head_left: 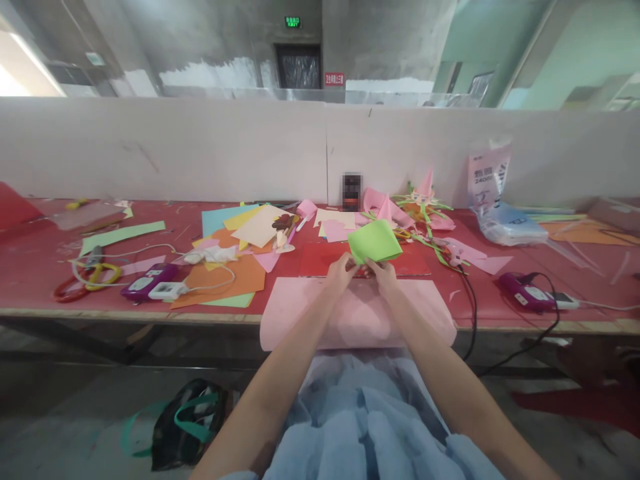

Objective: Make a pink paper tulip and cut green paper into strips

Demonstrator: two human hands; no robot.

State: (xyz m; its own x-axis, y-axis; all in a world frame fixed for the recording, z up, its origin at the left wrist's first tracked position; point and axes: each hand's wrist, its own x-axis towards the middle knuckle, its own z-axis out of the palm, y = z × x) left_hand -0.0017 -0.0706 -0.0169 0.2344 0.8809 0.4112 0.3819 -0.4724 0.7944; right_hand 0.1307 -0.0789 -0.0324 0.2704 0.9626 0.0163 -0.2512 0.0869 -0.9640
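A bright green sheet of paper [376,241] is held up between both hands, tilted toward me. My left hand [343,270] grips its lower left edge, fingers closed. At the lower middle edge my right hand [383,272] pinches the same sheet. The two hands nearly touch, and the fingertips behind the paper are hidden. Beneath my wrists a large pink sheet [295,310] curves over the table's front edge. A red sheet [320,257] lies flat just behind the hands.
Scissors [85,277] and a purple device with a white cable [150,283] lie left, near coloured paper sheets [235,270]. A paper figure [423,197], a plastic bag [500,200] and another purple device [527,292] are right. A white partition [200,147] stands behind the red table [30,287].
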